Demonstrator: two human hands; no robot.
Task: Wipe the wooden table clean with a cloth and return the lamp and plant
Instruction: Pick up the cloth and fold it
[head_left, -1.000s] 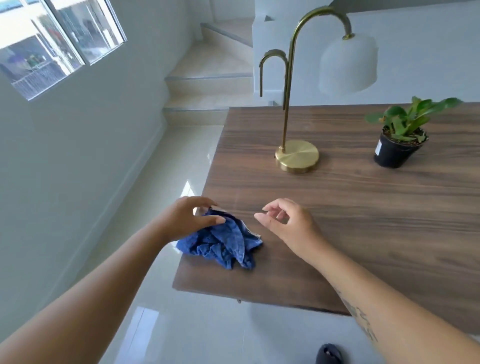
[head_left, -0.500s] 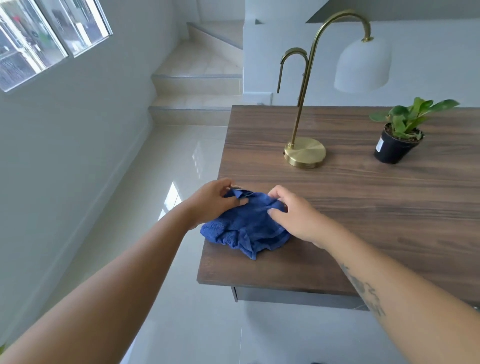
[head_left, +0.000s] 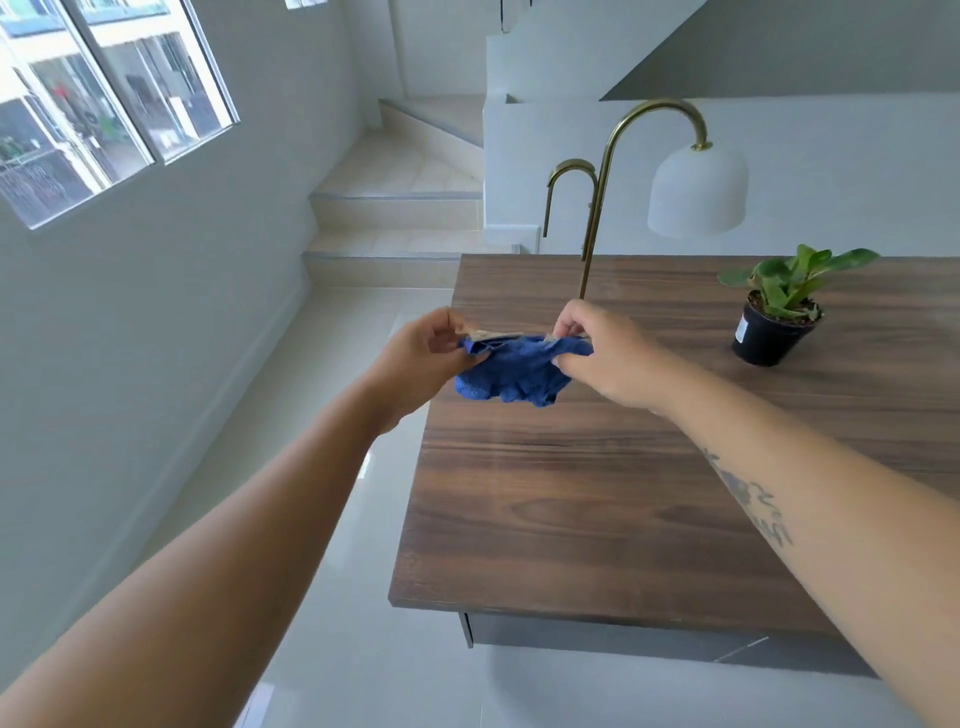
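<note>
A crumpled blue cloth hangs in the air above the left part of the wooden table. My left hand pinches its left upper edge and my right hand pinches its right upper edge. Behind my right hand stands a brass lamp with a white dome shade; its base is hidden by that hand. A small green plant in a black pot stands on the table at the back right.
The table's left edge drops to a glossy tiled floor. Steps rise beyond the table's far left corner. A white wall runs behind the table, and a window sits high on the left wall.
Both hands have taken hold of the cloth and lifted it off the table, spreading it between them. The view has tilted down, showing more of the near table.
</note>
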